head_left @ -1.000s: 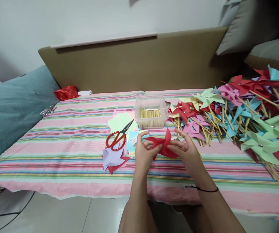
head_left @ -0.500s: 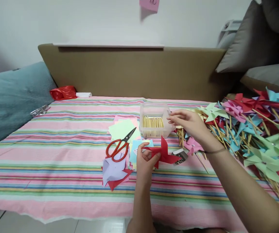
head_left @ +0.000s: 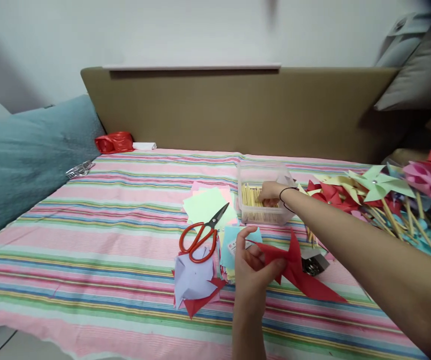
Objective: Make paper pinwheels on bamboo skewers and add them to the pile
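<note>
The fingers of the left hand [head_left: 255, 265] are closed in a pinch — I find the thumb pressed flat on the red paper pinwheel [head_left: 294, 262], the index finger raised and curled above. The pinwheel is held up in front of me, over the striped cloth [head_left: 106, 240], its longest point slanting down to the right.

The right hand [head_left: 273, 192] reaches into the clear plastic box [head_left: 262, 216], its fingers bent down among the thin wooden sticks [head_left: 250, 194]. I cannot tell whether those fingertips pinch a stick; the hand itself hides them. A black band [head_left: 283, 200] circles that wrist.

Just right of the held pinwheel, I note a small box [head_left: 315, 265] of dark metal bits, partly covered from my view. Left of the left hand lies a blue paper stack [head_left: 229, 256]; beyond it are light green sheets [head_left: 208, 204]. The red-handled scissors [head_left: 212, 224] rest across the papers, blades pointing away and right — their handles overlap a lavender pinwheel [head_left: 193, 277], which lies over a red piece [head_left: 200, 304]. Finished pinwheels on sticks [head_left: 382, 183] are heaped at the far right.
</note>
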`<state>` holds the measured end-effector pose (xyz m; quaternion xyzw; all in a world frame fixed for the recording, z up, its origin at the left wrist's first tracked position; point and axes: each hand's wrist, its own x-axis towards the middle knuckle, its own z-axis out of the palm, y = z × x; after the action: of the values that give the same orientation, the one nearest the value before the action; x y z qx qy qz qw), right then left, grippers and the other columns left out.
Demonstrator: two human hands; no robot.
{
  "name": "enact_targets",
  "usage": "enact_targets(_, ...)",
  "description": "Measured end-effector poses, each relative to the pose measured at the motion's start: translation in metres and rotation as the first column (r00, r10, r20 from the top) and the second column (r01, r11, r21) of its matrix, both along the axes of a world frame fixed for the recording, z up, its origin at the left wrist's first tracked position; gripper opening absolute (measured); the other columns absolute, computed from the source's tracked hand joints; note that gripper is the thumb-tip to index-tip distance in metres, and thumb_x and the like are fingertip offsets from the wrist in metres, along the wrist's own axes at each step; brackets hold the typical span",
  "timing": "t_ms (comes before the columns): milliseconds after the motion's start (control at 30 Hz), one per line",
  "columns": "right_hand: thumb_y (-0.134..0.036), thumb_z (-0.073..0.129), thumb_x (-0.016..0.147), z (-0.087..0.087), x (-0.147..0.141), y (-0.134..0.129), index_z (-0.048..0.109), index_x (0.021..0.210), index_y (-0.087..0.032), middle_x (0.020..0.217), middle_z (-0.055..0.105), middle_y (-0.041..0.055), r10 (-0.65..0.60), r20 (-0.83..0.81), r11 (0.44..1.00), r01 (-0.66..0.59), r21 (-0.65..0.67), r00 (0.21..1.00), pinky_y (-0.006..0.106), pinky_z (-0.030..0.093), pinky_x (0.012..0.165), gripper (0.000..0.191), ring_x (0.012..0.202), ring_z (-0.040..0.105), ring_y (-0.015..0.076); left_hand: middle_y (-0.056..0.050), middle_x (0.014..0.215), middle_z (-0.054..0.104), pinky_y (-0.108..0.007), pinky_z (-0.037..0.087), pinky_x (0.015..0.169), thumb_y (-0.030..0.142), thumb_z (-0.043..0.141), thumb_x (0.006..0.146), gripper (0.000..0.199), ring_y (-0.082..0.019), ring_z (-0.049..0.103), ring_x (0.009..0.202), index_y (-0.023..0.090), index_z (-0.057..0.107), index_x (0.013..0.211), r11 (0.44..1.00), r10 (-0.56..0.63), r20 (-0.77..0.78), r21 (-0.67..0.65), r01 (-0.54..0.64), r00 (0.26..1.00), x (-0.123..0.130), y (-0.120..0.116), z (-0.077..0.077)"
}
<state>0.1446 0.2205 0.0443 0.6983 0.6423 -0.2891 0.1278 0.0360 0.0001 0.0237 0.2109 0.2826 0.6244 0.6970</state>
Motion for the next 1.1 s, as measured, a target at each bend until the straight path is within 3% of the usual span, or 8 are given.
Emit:
enact_targets(267,-0.028,0.060,0.088,-0.011,-0.001,0.000,0.064,0.095,-0.011,0.089,0.067,0.0046,-0.112,-0.046,0.993,0.111,-0.027,0.993,0.028,0.054,0.065,0.019,0.073,0.064,0.0132,0.005,0.066,0.064,-0.019,0.045,0.056,0.016,0.081,0.057,0.067,-0.009,0.057,0.057,0.024,0.045,0.113,0.999,0.033,0.078,-0.001,-0.033,0.996,-0.003,0.000,-0.001)
enact_targets(433,-0.013,0.069,0.072,0.028,0.004,-0.002,0.063,0.058,-0.007,0.051,0.062,0.0082,-0.145,-0.219,0.972,0.180,0.153,0.965,0.024,0.046,0.047,0.015,0.047,0.056,0.0137,0.003,0.074,0.067,-0.020,0.047,0.060,0.013,0.080,0.057,0.067,-0.009,0.059,0.062,0.023,0.045,0.113,0.996,0.084,0.110,0.002,-0.084,0.990,-0.005,0.000,0.001)
enact_targets(567,-0.017,0.052,0.084,0.069,0.020,-0.053,0.064,0.080,-0.012,0.060,0.062,0.0025,-0.056,-0.448,0.907,0.233,0.350,0.892,0.018,0.043,0.050,0.013,0.051,0.056,0.0083,0.003,0.074,0.065,-0.022,0.047,0.062,0.015,0.080,0.059,0.065,-0.010,0.060,0.064,0.023,0.045,0.114,0.993,0.115,0.089,0.017,-0.117,0.989,-0.007,0.001,-0.002)
enact_targets(633,-0.020,0.047,0.087,0.072,0.029,-0.098,0.061,0.089,-0.015,0.058,0.058,-0.0008,0.038,-0.667,0.886,0.284,0.367,0.744,0.018,0.038,0.046,0.016,0.048,0.053,0.0081,0.005,0.071,0.063,-0.022,0.047,0.061,0.016,0.079,0.060,0.065,-0.010,0.059,0.062,0.024,0.045,0.115,0.994,0.104,0.071,0.031,-0.106,0.992,-0.007,0.003,-0.005)
enact_targets(733,-0.037,0.057,0.084,0.051,0.039,-0.168,0.062,0.085,-0.017,0.050,0.047,-0.0057,0.087,-0.862,0.904,0.323,0.279,0.499,0.019,0.031,0.043,0.021,0.043,0.041,0.0064,0.006,0.070,0.062,-0.022,0.046,0.058,0.017,0.080,0.059,0.067,-0.010,0.057,0.059,0.025,0.044,0.115,0.995,0.076,0.047,0.057,-0.079,0.996,-0.005,0.004,-0.009)
enact_targets(833,-0.046,0.064,0.078,0.015,0.043,-0.215,0.065,0.093,-0.019,0.059,0.049,-0.0044,-0.047,-0.938,0.881,0.457,0.122,0.343,0.019,0.025,0.040,0.031,0.043,0.036,0.0055,0.005,0.071,0.063,-0.022,0.045,0.056,0.018,0.079,0.062,0.067,-0.010,0.057,0.058,0.025,0.042,0.117,0.996,0.042,0.026,0.077,-0.044,0.999,0.000,0.003,-0.010)
enact_targets(967,-0.049,0.066,0.077,-0.015,0.044,-0.237,0.068,0.087,-0.018,0.057,0.049,-0.0031,-0.107,-0.973,0.841,0.541,0.022,0.205,0.020,0.024,0.041,0.033,0.044,0.036,0.0061,0.004,0.072,0.063,-0.020,0.044,0.055,0.021,0.079,0.063,0.071,-0.011,0.059,0.060,0.025,0.040,0.122,0.997,0.009,-0.003,0.071,-0.009,1.000,0.004,0.002,-0.008)
enact_targets(1100,-0.045,0.068,0.077,-0.016,0.046,-0.242,0.069,0.082,-0.018,0.053,0.048,-0.0030,-0.064,-0.983,0.820,0.570,0.048,0.174,0.021,0.029,0.044,0.027,0.049,0.041,0.0086,0.003,0.075,0.062,-0.020,0.046,0.057,0.020,0.081,0.062,0.066,-0.009,0.059,0.060,0.025,0.046,0.118,0.998,-0.004,0.046,0.062,0.001,0.999,0.008,0.001,-0.005)
